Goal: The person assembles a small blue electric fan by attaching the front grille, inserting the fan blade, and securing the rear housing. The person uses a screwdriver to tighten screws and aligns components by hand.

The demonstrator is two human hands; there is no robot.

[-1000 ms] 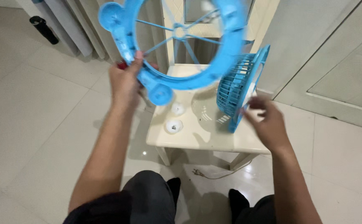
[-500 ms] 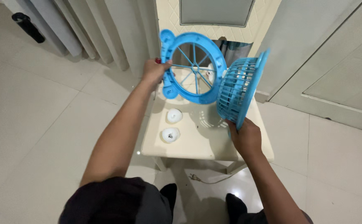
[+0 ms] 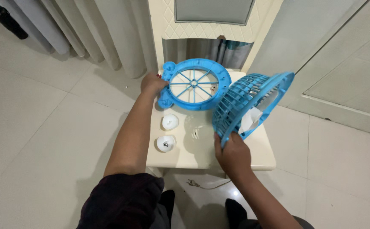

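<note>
A small cream table (image 3: pixel 257 159) stands on pale floor tiles (image 3: pixel 36 140); on it lie two white caps (image 3: pixel 166 143) and a blue spoked fan ring (image 3: pixel 193 85).

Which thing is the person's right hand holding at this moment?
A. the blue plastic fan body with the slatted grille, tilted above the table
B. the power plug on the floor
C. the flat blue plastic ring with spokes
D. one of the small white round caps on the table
A: the right hand grips the lower rim of the blue plastic fan body with the slatted grille, tilted above the cream plastic table.
</note>
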